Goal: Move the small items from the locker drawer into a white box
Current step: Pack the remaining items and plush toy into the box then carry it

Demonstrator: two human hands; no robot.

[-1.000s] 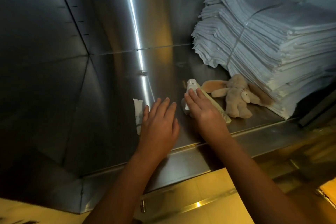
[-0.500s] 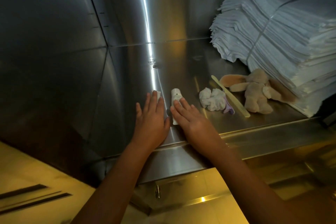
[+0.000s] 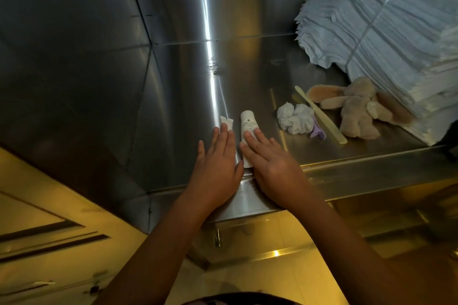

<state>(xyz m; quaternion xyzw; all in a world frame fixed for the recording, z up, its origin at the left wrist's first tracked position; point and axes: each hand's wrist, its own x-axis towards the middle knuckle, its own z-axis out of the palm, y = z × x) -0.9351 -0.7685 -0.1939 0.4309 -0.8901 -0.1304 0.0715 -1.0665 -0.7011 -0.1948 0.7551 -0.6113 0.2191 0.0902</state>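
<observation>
**Head view: both grips flat on two white tubes near the drawer's front.**

Left grip [image 3: 218, 158] lies open with fingers straight, its tips on the smaller tube [image 3: 226, 122]. Right grip [image 3: 275, 166] is also flat, fingers across the larger tube [image 3: 247, 126], and nothing is pinched yet. Judged: the tubes are light, soft-walled and smooth, and likely to skate on the steel drawer floor [image 3: 247, 69]. Best taken across the mid-body, thumb against fingers. Right of the right grip, apart from the tubes, lie a crumpled cloth [image 3: 295, 119], comb [image 3: 319, 111] and plush rabbit [image 3: 357, 106]. The front lip [image 3: 371, 163] runs beneath both wrists, so lift clear of it. The steel wall [image 3: 74, 69] stands near the left grip's left. The white box is not in view.
</observation>
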